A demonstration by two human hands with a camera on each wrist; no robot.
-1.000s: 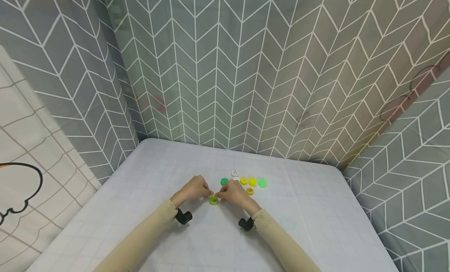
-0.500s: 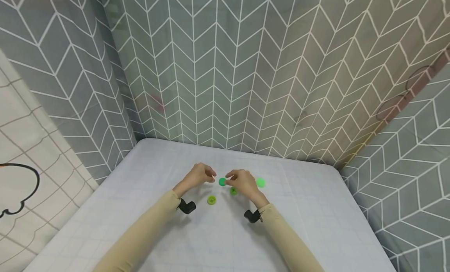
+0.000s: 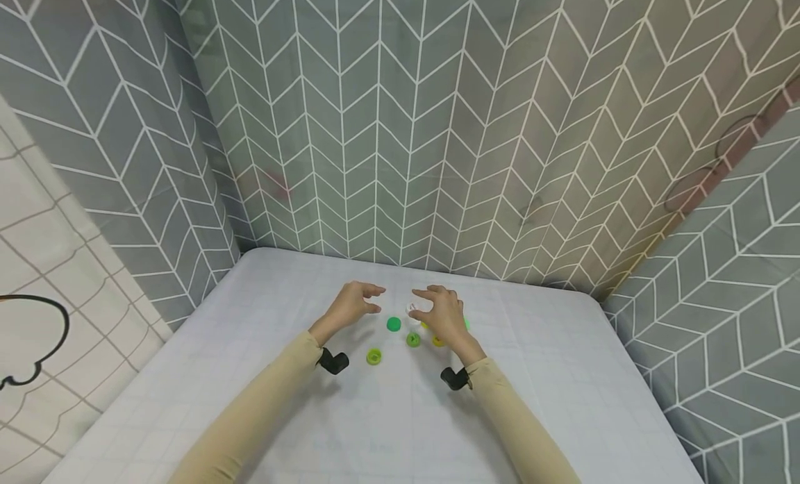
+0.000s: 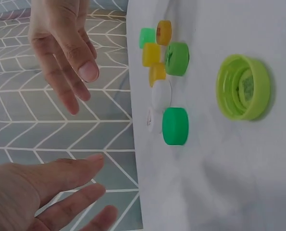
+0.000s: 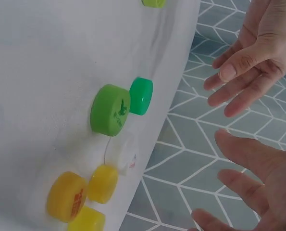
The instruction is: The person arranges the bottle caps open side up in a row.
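Several plastic bottle caps lie on the white-covered table. My left hand (image 3: 347, 307) hovers past them to the left, its fingers spread and holding nothing. Opposite it, my right hand (image 3: 445, 317) hangs above the caps, thumb and fingers apart, also holding nothing. Nearest my body lies a lime-green cap (image 4: 243, 87), hollow side up. A printed green cap (image 5: 110, 110) sits to its right, and a teal-green cap (image 3: 394, 324) lies between the hands. White caps (image 4: 162, 95), yellow caps (image 5: 103, 184) and an orange-yellow cap (image 5: 67, 196) are partly hidden in the head view by the right hand.
A pale green cap (image 4: 147, 37) lies at the right end of the group. The table (image 3: 300, 428) ends at a grey patterned curtain (image 3: 387, 157) behind, with more curtain along both sides.
Both hands were at the lime-green cap one second ago. They have since lifted away, moved farther back and spread apart. The printed green cap now shows beside it.
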